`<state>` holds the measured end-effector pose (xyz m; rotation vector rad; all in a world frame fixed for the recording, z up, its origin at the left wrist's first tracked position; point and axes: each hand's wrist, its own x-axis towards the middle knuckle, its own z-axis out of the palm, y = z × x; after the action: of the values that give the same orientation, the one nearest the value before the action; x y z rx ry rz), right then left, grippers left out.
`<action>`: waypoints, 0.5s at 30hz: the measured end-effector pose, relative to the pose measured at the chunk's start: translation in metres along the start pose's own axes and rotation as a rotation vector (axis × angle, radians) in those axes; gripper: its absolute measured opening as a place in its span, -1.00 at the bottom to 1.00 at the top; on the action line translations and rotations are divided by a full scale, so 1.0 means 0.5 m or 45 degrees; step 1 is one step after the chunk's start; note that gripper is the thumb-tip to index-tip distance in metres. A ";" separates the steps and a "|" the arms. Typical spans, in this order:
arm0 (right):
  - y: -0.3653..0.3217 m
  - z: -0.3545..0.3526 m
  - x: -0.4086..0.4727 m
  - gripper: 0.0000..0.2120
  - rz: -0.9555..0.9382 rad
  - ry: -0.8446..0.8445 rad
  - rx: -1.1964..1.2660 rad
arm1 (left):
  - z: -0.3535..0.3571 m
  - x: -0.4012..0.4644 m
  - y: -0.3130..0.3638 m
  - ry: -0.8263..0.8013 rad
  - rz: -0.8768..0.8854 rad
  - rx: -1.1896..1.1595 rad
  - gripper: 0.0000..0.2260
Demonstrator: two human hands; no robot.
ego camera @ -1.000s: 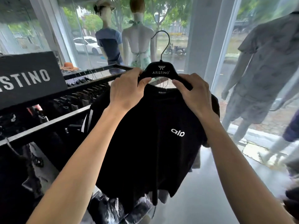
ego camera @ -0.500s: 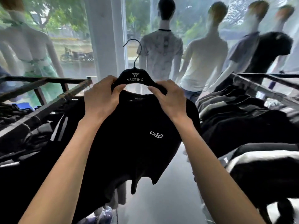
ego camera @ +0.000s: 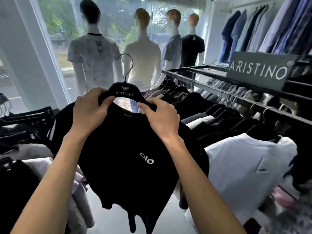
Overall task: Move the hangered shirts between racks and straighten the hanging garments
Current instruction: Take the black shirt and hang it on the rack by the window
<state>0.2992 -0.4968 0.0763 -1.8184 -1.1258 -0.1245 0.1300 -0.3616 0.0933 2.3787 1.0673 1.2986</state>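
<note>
Racks first: right rack (ego camera: 224, 96) across the right of frame, packed with dark and pale shirts (ego camera: 219, 119) on hangers; left rack's garments (ego camera: 25, 119) bunched at the left edge. Black shirt (ego camera: 128, 154) on black hanger (ego camera: 125, 92), centre frame, held up between both racks, touching neither; left hand (ego camera: 88, 112) and right hand (ego camera: 162, 117) gripping the hanger's shoulders, fingers curled over. Short-sleeved, small white chest logo, white hanger lettering, hook free.
</note>
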 end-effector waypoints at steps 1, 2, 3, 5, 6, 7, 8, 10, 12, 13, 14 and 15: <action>0.008 -0.018 -0.015 -0.63 0.016 0.015 -0.012 | 0.006 -0.012 0.017 -0.010 0.005 -0.024 -0.72; 0.018 -0.035 -0.032 -0.63 0.037 0.028 -0.017 | 0.013 -0.027 0.035 -0.025 0.016 -0.041 -0.73; 0.028 -0.054 -0.052 -0.63 0.059 0.038 -0.012 | 0.019 -0.045 0.054 -0.041 0.030 -0.047 -0.74; 0.043 -0.090 -0.093 -0.63 0.108 0.039 -0.004 | 0.028 -0.083 0.089 -0.060 0.053 -0.051 -0.75; 0.048 -0.108 -0.114 -0.64 0.135 0.035 -0.010 | 0.031 -0.100 0.106 -0.068 0.052 -0.062 -0.76; 0.053 -0.124 -0.134 -0.64 0.159 0.034 -0.023 | 0.034 -0.117 0.122 -0.083 0.053 -0.079 -0.77; 0.059 -0.139 -0.152 -0.65 0.182 0.032 -0.035 | 0.040 -0.132 0.137 -0.100 0.063 -0.099 -0.77; 0.072 -0.169 -0.185 -0.70 0.231 0.009 -0.009 | 0.058 -0.153 0.164 -0.151 0.107 -0.138 -0.78; 0.093 -0.198 -0.209 -0.76 0.285 -0.042 0.021 | 0.087 -0.168 0.185 -0.238 0.148 -0.204 -0.78; 0.103 -0.214 -0.217 -0.72 0.315 -0.065 0.029 | 0.103 -0.175 0.197 -0.289 0.161 -0.248 -0.78; 0.113 -0.232 -0.222 -0.71 0.350 -0.082 0.031 | 0.119 -0.180 0.208 -0.331 0.174 -0.288 -0.78; 0.122 -0.253 -0.226 -0.74 0.376 -0.091 0.027 | 0.137 -0.183 0.221 -0.362 0.201 -0.318 -0.78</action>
<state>0.3262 -0.6724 0.0450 -1.9610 -0.8909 0.1261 0.2074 -0.4939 0.0513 2.3982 0.6103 1.0270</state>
